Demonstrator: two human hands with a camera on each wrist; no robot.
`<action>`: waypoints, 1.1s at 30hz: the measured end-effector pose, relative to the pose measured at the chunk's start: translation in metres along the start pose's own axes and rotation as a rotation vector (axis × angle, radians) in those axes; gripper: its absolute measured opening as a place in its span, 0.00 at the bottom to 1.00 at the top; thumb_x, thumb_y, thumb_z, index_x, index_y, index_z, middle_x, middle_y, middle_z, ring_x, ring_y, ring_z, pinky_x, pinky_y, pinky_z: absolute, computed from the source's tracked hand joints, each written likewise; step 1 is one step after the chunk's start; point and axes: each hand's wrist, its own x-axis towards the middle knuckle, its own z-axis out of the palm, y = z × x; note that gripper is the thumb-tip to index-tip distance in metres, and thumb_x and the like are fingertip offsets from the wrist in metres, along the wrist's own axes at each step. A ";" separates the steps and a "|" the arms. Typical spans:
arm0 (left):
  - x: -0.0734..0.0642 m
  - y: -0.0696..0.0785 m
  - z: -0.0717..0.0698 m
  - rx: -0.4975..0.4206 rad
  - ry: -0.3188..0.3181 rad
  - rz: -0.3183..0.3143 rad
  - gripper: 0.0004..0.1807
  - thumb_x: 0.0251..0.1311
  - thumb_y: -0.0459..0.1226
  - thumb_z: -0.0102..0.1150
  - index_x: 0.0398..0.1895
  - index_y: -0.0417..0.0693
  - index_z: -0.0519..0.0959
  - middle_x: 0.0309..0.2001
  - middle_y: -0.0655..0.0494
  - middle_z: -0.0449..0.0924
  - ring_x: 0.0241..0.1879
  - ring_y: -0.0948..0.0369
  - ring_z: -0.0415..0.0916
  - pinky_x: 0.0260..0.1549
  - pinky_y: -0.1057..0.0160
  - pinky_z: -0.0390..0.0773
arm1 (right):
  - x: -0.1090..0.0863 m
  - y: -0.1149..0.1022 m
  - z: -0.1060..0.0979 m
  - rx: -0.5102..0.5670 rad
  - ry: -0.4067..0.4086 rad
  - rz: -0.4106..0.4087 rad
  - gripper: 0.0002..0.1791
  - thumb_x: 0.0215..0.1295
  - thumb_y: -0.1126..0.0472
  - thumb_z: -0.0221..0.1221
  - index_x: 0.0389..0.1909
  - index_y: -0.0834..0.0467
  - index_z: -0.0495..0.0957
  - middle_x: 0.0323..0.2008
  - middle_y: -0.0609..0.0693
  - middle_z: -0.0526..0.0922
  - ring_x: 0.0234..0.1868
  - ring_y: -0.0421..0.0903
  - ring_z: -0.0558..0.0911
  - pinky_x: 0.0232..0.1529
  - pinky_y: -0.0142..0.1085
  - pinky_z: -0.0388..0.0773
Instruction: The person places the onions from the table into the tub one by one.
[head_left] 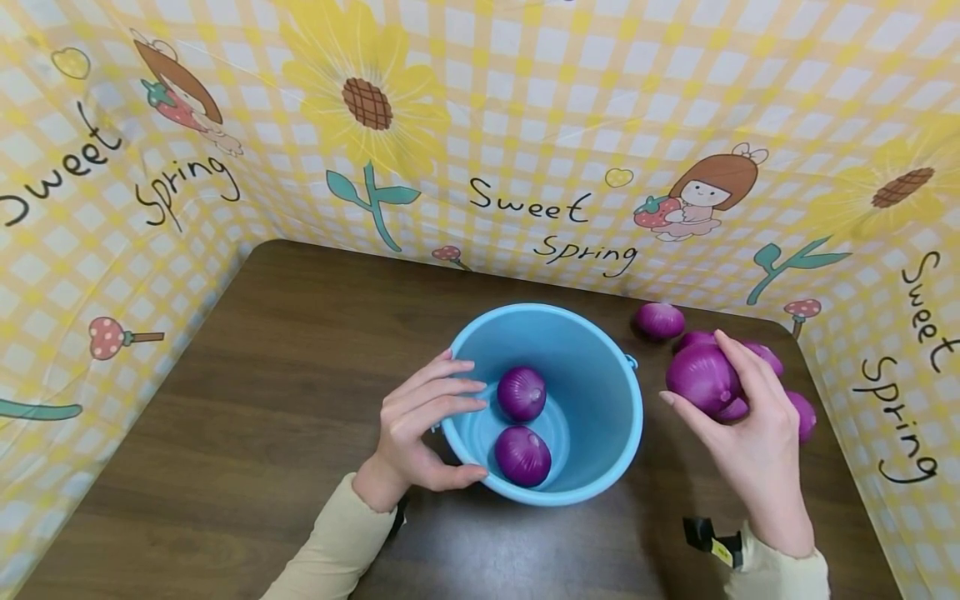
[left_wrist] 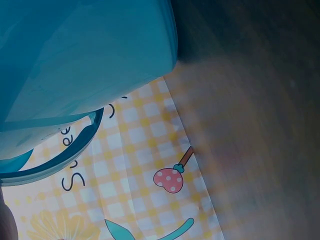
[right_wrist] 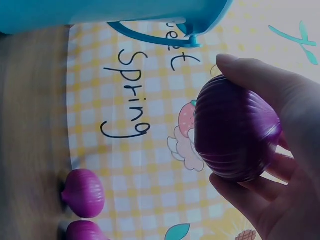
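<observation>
A blue bucket [head_left: 588, 400] stands upright on the table, with two purple onions [head_left: 522, 456] in it. My left hand [head_left: 420, 425] holds the bucket's left rim, its fingers reaching over the edge and the thumb at the near side. To the right of the bucket, my right hand [head_left: 757, 442] grips another purple onion [head_left: 699, 377] between thumb and fingers. In the right wrist view that onion [right_wrist: 235, 130] is raised off the table. Behind and below it several more onions [head_left: 660, 321] lie on the table, partly hidden by the hand.
The dark wooden table [head_left: 247, 400] is bordered by a yellow checked cloth [head_left: 525, 108] at the back and both sides. The bucket's handle [left_wrist: 60, 160] hangs at its side in the left wrist view. A black strap [head_left: 701, 533] sits at the right wrist.
</observation>
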 end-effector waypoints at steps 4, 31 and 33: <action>0.000 -0.001 0.000 -0.001 0.000 0.003 0.31 0.55 0.60 0.67 0.34 0.37 0.87 0.38 0.42 0.87 0.46 0.43 0.84 0.56 0.38 0.76 | 0.001 -0.003 0.000 0.008 0.020 -0.025 0.56 0.32 0.65 0.86 0.70 0.48 0.75 0.63 0.53 0.78 0.59 0.59 0.78 0.55 0.17 0.67; 0.001 -0.001 0.000 0.002 0.002 0.008 0.31 0.55 0.61 0.67 0.34 0.37 0.87 0.38 0.41 0.87 0.45 0.42 0.84 0.55 0.37 0.77 | 0.016 -0.054 -0.008 0.129 0.103 -0.062 0.51 0.29 0.73 0.82 0.65 0.59 0.78 0.60 0.57 0.80 0.61 0.37 0.76 0.57 0.22 0.71; 0.001 -0.001 0.000 0.003 0.002 0.007 0.31 0.55 0.61 0.67 0.34 0.37 0.87 0.38 0.42 0.87 0.45 0.42 0.84 0.55 0.37 0.77 | 0.017 -0.060 -0.009 0.143 0.103 -0.067 0.50 0.31 0.73 0.82 0.65 0.60 0.78 0.60 0.58 0.80 0.60 0.38 0.76 0.57 0.23 0.72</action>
